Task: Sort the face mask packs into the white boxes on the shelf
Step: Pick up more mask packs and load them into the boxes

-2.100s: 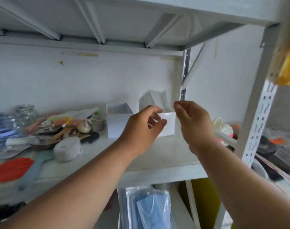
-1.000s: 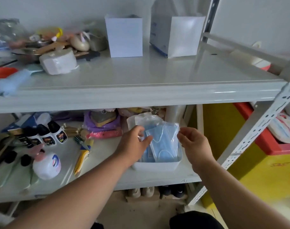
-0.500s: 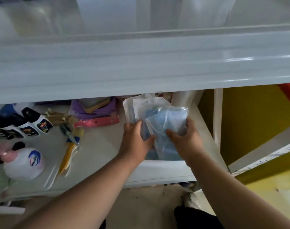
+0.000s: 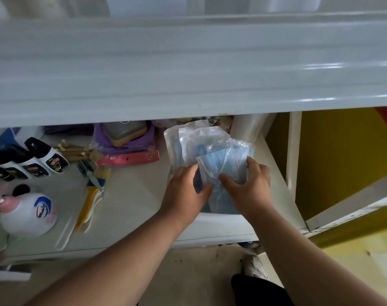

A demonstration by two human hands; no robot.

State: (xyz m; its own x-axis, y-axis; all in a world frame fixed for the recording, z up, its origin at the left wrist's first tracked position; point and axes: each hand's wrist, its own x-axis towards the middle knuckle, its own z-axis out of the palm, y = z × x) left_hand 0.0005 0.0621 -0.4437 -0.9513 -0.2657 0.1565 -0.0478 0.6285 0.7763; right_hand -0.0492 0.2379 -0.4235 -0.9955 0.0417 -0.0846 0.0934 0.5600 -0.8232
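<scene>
Several clear packs of blue face masks (image 4: 223, 161) stand upright in a white tray (image 4: 223, 221) at the right end of the lower shelf. My right hand (image 4: 248, 186) grips the front pack, thumb across its face and fingers on its right edge. My left hand (image 4: 186, 191) holds the packs at their left side, fingers tucked in among them. The white boxes (image 4: 148, 5) show only as blurred bottoms above the upper shelf edge at the top of the view.
The upper shelf's thick grey front edge (image 4: 188, 69) hangs close over the packs. On the lower shelf to the left lie a pink box (image 4: 128, 159), a purple pouch (image 4: 124, 138), brushes (image 4: 93, 188), a white pump bottle (image 4: 27, 214) and dark-capped bottles (image 4: 33, 161). A yellow bin (image 4: 342, 155) stands to the right.
My view dropped from the upper shelf with the white boxes to the lower shelf. Both hands came down and closed on the mask packs in the tray.
</scene>
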